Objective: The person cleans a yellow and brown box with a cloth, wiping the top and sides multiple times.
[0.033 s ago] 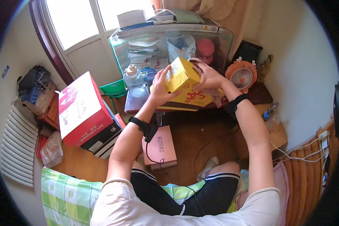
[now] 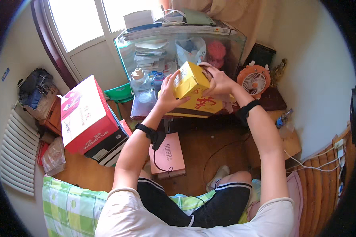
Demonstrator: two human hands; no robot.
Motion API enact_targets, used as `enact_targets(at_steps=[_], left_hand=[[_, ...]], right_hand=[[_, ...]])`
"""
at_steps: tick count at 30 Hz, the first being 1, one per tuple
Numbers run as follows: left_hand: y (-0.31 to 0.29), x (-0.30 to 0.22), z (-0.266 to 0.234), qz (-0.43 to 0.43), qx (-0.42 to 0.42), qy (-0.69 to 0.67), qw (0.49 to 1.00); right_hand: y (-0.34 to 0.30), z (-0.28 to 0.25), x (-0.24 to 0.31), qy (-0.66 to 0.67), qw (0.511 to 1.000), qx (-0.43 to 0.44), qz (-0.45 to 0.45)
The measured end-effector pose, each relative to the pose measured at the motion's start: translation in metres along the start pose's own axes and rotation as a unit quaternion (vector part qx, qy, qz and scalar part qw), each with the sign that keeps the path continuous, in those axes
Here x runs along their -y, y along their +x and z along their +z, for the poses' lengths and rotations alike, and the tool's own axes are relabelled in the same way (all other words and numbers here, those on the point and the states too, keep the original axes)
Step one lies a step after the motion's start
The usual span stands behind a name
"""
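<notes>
A small yellow box is held tilted between my two hands. My left hand presses on its left side, thumb across the near lower edge. My right hand grips its right side, with the fingers over the far upper edge. Just below is a wider yellow box with red marks on its front; whether the small box rests on it I cannot tell. Both wrists wear black straps. A clear water bottle with a beige cap and a blue bottle stand left of the boxes.
Behind the boxes is a glass tank holding papers and bags. An orange fan stands at the right. A large red-and-white box is at the left, by a green stool. A pink box lies near my legs.
</notes>
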State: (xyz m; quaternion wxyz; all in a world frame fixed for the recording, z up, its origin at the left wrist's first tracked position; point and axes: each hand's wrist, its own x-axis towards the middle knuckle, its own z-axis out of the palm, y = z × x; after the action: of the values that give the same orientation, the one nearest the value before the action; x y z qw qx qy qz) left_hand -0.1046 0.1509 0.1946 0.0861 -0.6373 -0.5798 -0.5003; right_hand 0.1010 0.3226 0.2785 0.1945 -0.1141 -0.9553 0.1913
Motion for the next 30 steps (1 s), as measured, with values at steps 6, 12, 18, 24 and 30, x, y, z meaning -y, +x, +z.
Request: enact_targets(at_steps=[6, 12, 18, 24, 30], left_hand=[[-0.025, 0.03, 0.012, -0.006, 0.034, 0.008, 0.999], [-0.056, 0.057, 0.031, -0.071, 0.056, 0.08, 0.993], [-0.091, 0.083, 0.042, -0.166, 0.076, -0.005, 0.983], [-0.096, 0.084, 0.032, -0.088, 0.02, -0.036, 0.995], [-0.06, 0.041, 0.019, -0.027, -0.019, -0.02, 0.999]], right_hand=[[0.006, 0.031, 0.0, -0.161, 0.984, -0.041, -0.069], [0.01, 0.062, 0.004, -0.187, 0.976, -0.06, -0.091], [0.009, 0.105, 0.008, -0.236, 0.966, -0.052, -0.098], [0.008, 0.109, 0.026, -0.217, 0.969, -0.068, -0.1], [0.005, 0.11, 0.013, -0.208, 0.971, -0.085, -0.087]])
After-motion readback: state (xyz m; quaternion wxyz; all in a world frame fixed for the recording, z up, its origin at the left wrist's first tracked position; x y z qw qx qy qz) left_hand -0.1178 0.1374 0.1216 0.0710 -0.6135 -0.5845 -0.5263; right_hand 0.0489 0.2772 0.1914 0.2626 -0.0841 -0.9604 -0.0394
